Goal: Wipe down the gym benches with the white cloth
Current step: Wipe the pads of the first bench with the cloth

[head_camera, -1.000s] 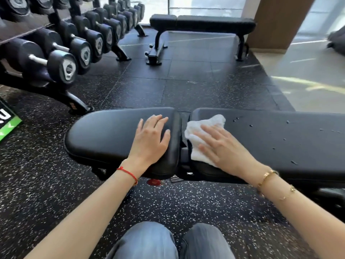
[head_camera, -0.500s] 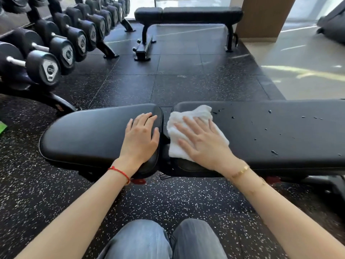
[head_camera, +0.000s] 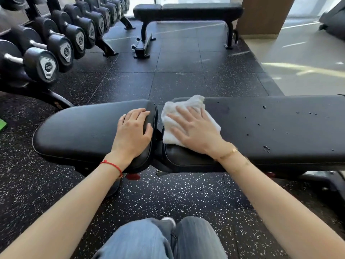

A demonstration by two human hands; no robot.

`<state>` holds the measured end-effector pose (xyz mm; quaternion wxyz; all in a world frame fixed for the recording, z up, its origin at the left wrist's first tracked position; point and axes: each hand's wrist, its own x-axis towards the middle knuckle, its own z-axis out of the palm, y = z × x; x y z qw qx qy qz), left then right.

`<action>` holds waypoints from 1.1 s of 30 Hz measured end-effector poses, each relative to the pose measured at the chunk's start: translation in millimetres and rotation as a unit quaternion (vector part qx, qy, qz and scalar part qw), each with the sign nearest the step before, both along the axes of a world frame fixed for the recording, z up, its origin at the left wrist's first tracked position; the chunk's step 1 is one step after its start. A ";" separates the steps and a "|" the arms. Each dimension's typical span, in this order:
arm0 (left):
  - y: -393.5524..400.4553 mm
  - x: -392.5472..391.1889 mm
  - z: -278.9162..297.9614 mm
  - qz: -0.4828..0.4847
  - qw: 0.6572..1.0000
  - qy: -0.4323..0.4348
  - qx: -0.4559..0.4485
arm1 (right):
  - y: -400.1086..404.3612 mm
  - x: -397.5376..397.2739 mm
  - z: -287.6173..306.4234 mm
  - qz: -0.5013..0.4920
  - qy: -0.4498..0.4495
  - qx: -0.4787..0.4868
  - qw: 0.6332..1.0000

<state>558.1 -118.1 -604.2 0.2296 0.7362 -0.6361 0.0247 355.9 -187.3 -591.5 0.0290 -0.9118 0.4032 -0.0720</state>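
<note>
Gym floor w/ dumbbells (head_camera: pixel 46 64) behind: right hand (head_camera: pixel 196 131), fingers spread flat, presses white cloth (head_camera: pixel 179 109) on near bench (head_camera: pixel 280 126) pad's left end, droplets (head_camera: pixel 266 147) rightward along its long axis; left hand (head_camera: pixel 133 133) braces seat pad, fingers together.

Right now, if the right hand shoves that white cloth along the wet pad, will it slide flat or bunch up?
Probably bunches a little: the cloth is soft and already rumpled at its far edge. The flat right hand pins most of it, so it should drag along with the palm. The droplets on the smooth black pad may soak in, making it cling slightly.
</note>
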 end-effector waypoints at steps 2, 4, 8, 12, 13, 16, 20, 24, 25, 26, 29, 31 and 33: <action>0.0 0.7 0.6 -0.002 1.000 0.000 0.002 | 12.8 -24.6 -3.2 0.012 -0.013 0.019 1.000; 0.4 0.1 1.1 0.001 1.000 0.003 0.004 | 2.9 -46.7 -2.5 -0.026 0.003 0.034 0.999; -0.2 -1.4 0.2 0.007 1.000 0.000 0.006 | -51.2 -32.8 8.0 -0.127 0.025 0.038 0.991; -0.4 -0.9 -1.2 0.007 1.000 -0.002 0.006 | -53.9 27.0 10.4 -0.074 0.032 0.008 0.997; -0.4 -0.3 -1.1 0.006 1.000 -0.003 0.009 | -44.2 32.1 8.7 -0.056 0.029 0.006 0.998; -0.1 0.1 -0.8 0.006 1.000 -0.002 0.013 | -12.0 14.6 0.5 -0.001 0.001 0.006 1.000; 1.4 -1.6 -0.3 0.008 1.000 0.005 0.017 | -16.5 -35.5 -3.3 -0.025 -0.012 0.033 0.999; -0.3 -3.6 0.1 0.011 1.000 0.002 0.016 | -63.9 -33.4 5.3 -0.117 0.026 0.026 0.992; -0.8 -3.9 0.3 0.013 1.000 0.002 0.015 | -68.2 -21.8 6.7 -0.119 0.025 0.026 0.992; -1.0 -4.1 0.6 0.014 1.000 0.002 0.014 | -66.9 -9.9 7.6 -0.114 0.025 0.029 0.993; -0.7 -3.6 1.2 0.011 1.000 0.004 0.016 | -33.9 8.0 5.4 -0.062 0.023 0.031 0.997; 0.2 -2.5 1.2 0.008 1.000 0.007 0.016 | 0.5 -0.2 3.5 -0.022 0.006 0.036 0.999; 1.7 -1.9 0.9 0.004 1.000 0.013 0.013 | 32.3 -20.4 0.7 0.004 -0.008 0.040 0.999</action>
